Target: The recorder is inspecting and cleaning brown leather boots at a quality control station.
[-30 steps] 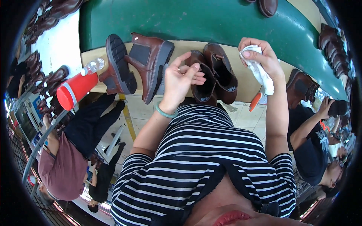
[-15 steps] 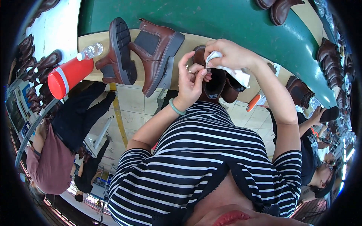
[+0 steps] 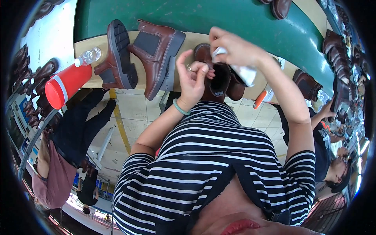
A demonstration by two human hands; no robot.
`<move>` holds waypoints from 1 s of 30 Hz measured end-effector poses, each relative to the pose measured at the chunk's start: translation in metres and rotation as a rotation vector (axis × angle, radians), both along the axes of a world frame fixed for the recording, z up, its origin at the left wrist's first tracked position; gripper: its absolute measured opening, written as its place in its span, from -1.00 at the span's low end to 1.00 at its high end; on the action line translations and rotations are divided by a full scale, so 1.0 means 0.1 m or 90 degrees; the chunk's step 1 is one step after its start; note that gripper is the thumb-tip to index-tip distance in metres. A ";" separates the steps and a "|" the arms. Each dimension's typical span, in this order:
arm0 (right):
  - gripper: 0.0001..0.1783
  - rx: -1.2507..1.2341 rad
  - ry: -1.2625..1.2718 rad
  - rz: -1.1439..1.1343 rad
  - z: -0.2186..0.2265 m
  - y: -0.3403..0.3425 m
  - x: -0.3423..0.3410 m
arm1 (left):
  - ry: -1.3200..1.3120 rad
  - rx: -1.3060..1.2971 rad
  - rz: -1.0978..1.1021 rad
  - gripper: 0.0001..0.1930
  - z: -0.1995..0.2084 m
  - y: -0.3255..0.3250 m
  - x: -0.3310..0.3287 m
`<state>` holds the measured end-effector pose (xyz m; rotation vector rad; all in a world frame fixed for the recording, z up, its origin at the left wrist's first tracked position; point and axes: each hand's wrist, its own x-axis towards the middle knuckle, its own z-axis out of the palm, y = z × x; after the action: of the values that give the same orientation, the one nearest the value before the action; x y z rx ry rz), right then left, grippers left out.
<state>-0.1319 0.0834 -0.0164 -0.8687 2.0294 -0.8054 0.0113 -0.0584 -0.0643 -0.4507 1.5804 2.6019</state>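
My left hand (image 3: 192,80), with a green bangle at the wrist, is raised beside a brown boot (image 3: 202,50). Its thumb presses against the curled fingers while the index finger sticks up; anything pinched there is too small to make out. Above the same boot, my right hand (image 3: 235,49) is closed around a crumpled white cloth (image 3: 246,75), whose loose end hangs blurred over the boots. The boot's dark opening faces me, and a second boot (image 3: 235,92) beside it is partly hidden by the cloth.
To the left on the bench edge are an upright-toed boot (image 3: 120,58) showing its sole, another brown boot (image 3: 156,55), a clear bottle (image 3: 91,56) and a red flask (image 3: 70,85). An orange-handled tool (image 3: 260,100) lies right, near more boots (image 3: 307,84). Co-workers (image 3: 55,176) stand on both sides.
My hands have drawn apart: the right has lifted slightly with the cloth, and the left has shifted a little left. The whole view has also slid slightly.
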 end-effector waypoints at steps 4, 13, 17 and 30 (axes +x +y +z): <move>-0.84 -0.216 -0.053 -0.221 0.45 0.55 -0.17 | 0.015 0.023 0.014 -0.48 0.09 -0.25 -0.07; -0.55 -0.300 -0.475 -0.800 -0.43 2.35 1.19 | -0.265 -0.066 -0.149 -0.67 -0.27 -0.61 0.65; -0.40 -0.209 -0.647 -0.906 -1.09 2.14 2.10 | -0.564 0.225 -0.179 -0.58 -0.66 -0.45 1.29; -0.44 -0.305 -0.722 -0.802 -1.29 2.09 2.32 | -0.429 0.396 -0.045 -0.44 -0.98 0.22 1.78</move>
<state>0.1000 0.2922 -0.1452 0.7564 1.1089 -1.9030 0.1890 -0.0366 -0.1621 -1.0222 0.5414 2.3262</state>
